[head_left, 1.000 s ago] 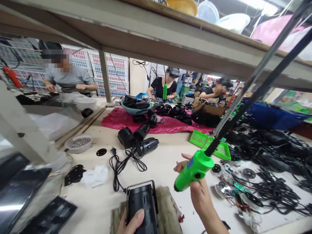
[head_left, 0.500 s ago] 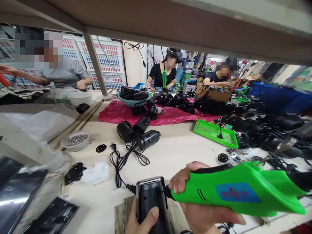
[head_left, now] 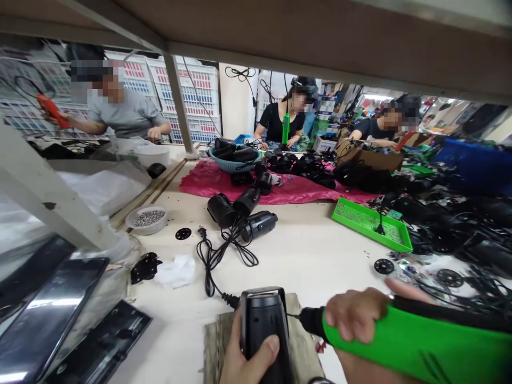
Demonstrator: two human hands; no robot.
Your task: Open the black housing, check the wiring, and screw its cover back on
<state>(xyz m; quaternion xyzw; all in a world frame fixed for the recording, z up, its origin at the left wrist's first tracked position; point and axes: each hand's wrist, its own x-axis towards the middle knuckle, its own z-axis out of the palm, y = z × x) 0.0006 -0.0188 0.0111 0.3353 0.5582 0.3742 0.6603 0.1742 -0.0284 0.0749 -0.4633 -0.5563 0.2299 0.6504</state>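
Just then the right hand [head_left: 356, 314] had brought the green electric screwdriver [head_left: 420, 346] in level, its bit [head_left: 294, 316] at the side of the black hair dryer [head_left: 264, 325]; actual contact could not be confirmed. Dryer stood upright in the left hand [head_left: 250, 362], above a worn cloth pad [head_left: 216, 346] on the counter [head_left: 320, 256]. Right grip was fully closed round the screwdriver's handle; left grip wrapped the dryer's body, thumb across it. Dryer's cord [head_left: 208, 266] ran over the counter. No writing was legible on either item. A green tray [head_left: 370, 224] lay well apart.
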